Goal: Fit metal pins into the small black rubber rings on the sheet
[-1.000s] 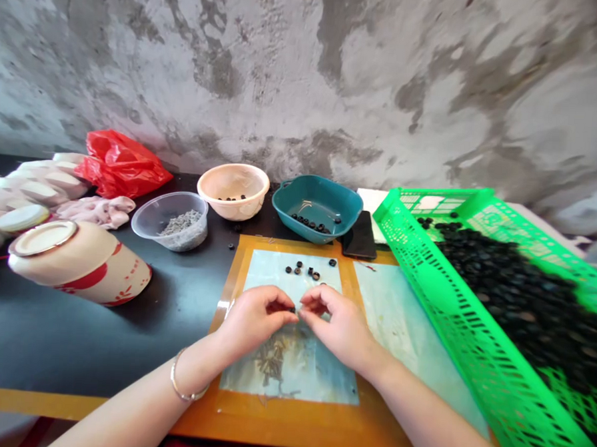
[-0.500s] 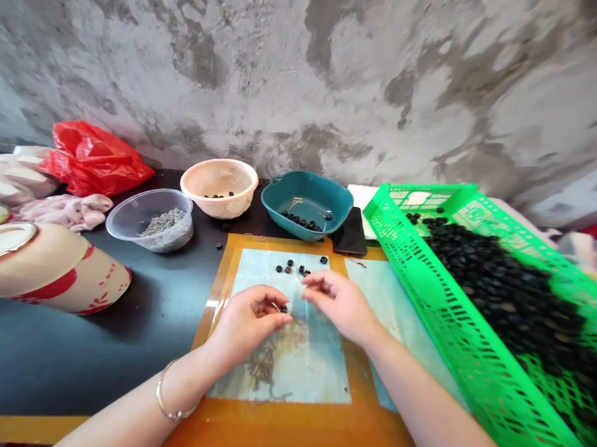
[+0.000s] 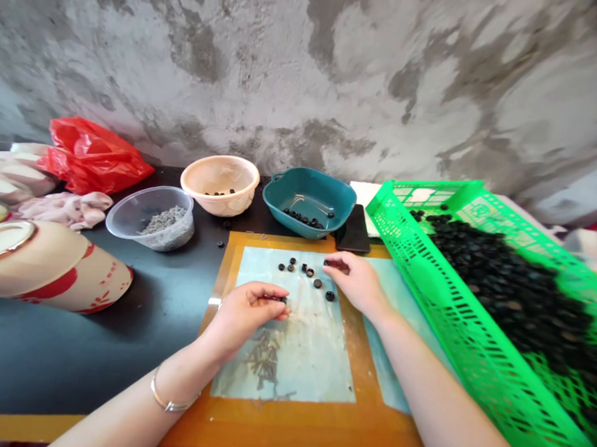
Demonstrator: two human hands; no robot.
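"Pieces (image 3: 318, 284), black, round and squat, lay loose on the pale sheet (image 3: 317, 344), beyond the left hand (image 3: 244, 307) and just to the left of the right hand (image 3: 356, 283)!"

"And what did that left one have?"

"A pinch! Thumb and forefinger closed on a small dark piece (image 3: 283, 301), mostly covered by the fingers."

"The right?"

"Reaching farther out, thumb and forefinger curled at another dark piece (image 3: 326, 262). Whether they had gripped it, I couldn't tell."

"Which hand was nearer to that one?"

"The right, plainly: it lay at those very fingertips, while the left hand was closer in and well to its left. No long axis to call, either; too small, too squat."

"And around them?"

"Thin pins (image 3: 264, 358) lay in a jumble on the near side of the left hand. Teal basin (image 3: 313, 192) beyond both hands, a few black pieces inside. And to the right of the right hand, a green crate (image 3: 426, 277), heaped with black!"
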